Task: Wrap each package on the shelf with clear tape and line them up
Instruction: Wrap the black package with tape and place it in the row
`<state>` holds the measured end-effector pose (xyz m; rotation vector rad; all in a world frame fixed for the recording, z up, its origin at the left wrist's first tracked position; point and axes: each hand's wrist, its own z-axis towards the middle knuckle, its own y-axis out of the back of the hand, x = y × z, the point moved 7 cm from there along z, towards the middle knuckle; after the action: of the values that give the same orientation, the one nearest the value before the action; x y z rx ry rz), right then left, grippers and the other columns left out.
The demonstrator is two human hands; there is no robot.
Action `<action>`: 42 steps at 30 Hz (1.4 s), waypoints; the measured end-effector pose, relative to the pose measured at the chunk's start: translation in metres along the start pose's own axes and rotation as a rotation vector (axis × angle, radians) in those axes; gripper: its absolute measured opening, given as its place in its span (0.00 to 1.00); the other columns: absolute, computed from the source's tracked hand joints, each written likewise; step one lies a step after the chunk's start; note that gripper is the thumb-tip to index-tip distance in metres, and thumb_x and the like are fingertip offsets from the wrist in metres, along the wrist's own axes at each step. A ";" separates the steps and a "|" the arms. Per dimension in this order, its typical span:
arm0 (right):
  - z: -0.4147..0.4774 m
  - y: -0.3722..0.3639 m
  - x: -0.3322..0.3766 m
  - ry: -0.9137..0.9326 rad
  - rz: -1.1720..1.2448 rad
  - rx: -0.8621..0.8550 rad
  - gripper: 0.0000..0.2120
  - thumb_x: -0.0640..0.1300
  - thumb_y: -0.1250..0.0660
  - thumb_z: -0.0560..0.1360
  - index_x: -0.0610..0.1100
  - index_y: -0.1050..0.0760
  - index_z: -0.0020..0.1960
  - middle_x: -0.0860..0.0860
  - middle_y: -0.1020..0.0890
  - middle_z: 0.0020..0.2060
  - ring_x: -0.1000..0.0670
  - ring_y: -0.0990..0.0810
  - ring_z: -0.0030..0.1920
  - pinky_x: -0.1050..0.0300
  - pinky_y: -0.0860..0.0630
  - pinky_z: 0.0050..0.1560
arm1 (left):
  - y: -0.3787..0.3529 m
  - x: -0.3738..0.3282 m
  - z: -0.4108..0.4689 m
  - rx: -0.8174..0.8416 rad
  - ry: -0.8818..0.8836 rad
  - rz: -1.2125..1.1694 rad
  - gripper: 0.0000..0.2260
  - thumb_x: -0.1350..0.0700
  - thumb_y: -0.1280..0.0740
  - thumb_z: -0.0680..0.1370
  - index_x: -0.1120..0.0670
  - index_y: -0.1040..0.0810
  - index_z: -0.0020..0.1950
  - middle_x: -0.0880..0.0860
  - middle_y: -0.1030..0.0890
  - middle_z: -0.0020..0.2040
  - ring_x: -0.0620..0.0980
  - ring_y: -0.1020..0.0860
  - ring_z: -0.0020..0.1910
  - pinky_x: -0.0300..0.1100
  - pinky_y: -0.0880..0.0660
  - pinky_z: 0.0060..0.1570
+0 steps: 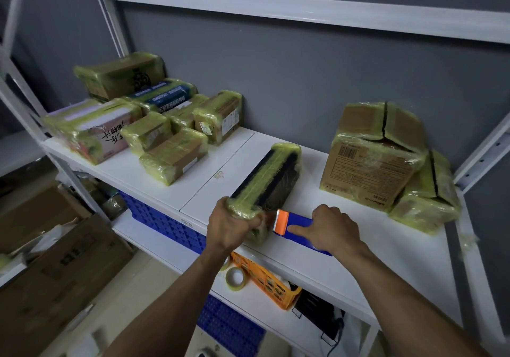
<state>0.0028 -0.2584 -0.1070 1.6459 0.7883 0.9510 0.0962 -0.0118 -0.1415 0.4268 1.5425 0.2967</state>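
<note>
We see cardboard packages (171,158) at upper left under glossy, wrinkled yellowish film, a dark package (265,180) at centre likewise, a smooth plastic dispenser (299,225), a smooth white shelf board (237,149), a white metal frame (276,6), a matt grey wall (303,67).

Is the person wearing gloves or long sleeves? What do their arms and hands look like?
No gloves! The left hand and the right hand are both bare. No sleeves show either: the left forearm and the right forearm are uncovered right down to the picture's edge. I see no watch, ring or bracelet.
</note>
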 end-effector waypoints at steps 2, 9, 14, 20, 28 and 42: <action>0.001 0.001 0.004 0.004 -0.004 -0.017 0.32 0.78 0.32 0.66 0.49 0.33 0.43 0.49 0.21 0.45 0.46 0.20 0.46 0.55 0.29 0.38 | -0.003 0.000 -0.004 0.005 0.019 -0.007 0.37 0.34 0.21 0.55 0.39 0.34 0.57 0.38 0.23 0.47 0.39 0.23 0.44 0.34 0.30 0.34; 0.001 0.003 0.012 0.013 -0.052 -0.073 0.31 0.76 0.32 0.68 0.49 0.35 0.40 0.48 0.19 0.48 0.45 0.22 0.45 0.55 0.32 0.38 | -0.009 -0.002 -0.012 -0.010 0.041 0.016 0.31 0.33 0.21 0.54 0.36 0.34 0.49 0.39 0.23 0.44 0.39 0.23 0.41 0.35 0.30 0.32; -0.001 0.008 0.021 0.043 -0.152 -0.138 0.28 0.74 0.33 0.72 0.49 0.33 0.46 0.48 0.18 0.53 0.43 0.18 0.54 0.54 0.31 0.43 | -0.012 -0.010 -0.017 -0.030 0.035 0.019 0.31 0.34 0.22 0.54 0.38 0.31 0.50 0.40 0.22 0.43 0.39 0.23 0.40 0.36 0.30 0.32; -0.002 0.020 0.025 0.078 -0.225 -0.248 0.25 0.71 0.35 0.75 0.49 0.34 0.46 0.48 0.17 0.51 0.44 0.17 0.52 0.53 0.30 0.42 | -0.004 -0.022 -0.013 -0.057 0.075 0.044 0.33 0.30 0.24 0.55 0.41 0.30 0.53 0.40 0.21 0.43 0.40 0.23 0.40 0.40 0.28 0.32; 0.009 0.029 0.005 0.038 0.022 -0.216 0.30 0.75 0.38 0.73 0.47 0.27 0.51 0.47 0.17 0.51 0.44 0.16 0.50 0.54 0.24 0.41 | 0.015 -0.017 -0.005 -0.101 0.022 0.061 0.42 0.30 0.24 0.58 0.46 0.33 0.65 0.43 0.25 0.56 0.44 0.23 0.49 0.46 0.21 0.41; 0.062 0.003 0.040 -0.040 0.609 0.029 0.30 0.72 0.33 0.73 0.43 0.23 0.40 0.50 0.16 0.33 0.51 0.16 0.35 0.61 0.27 0.31 | 0.031 0.018 0.088 -0.068 -0.087 0.127 0.49 0.33 0.21 0.64 0.47 0.37 0.78 0.49 0.45 0.78 0.52 0.47 0.77 0.51 0.39 0.75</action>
<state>0.0760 -0.2522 -0.1054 1.9682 0.2640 1.3191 0.1871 0.0169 -0.1453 0.4797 1.4191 0.4228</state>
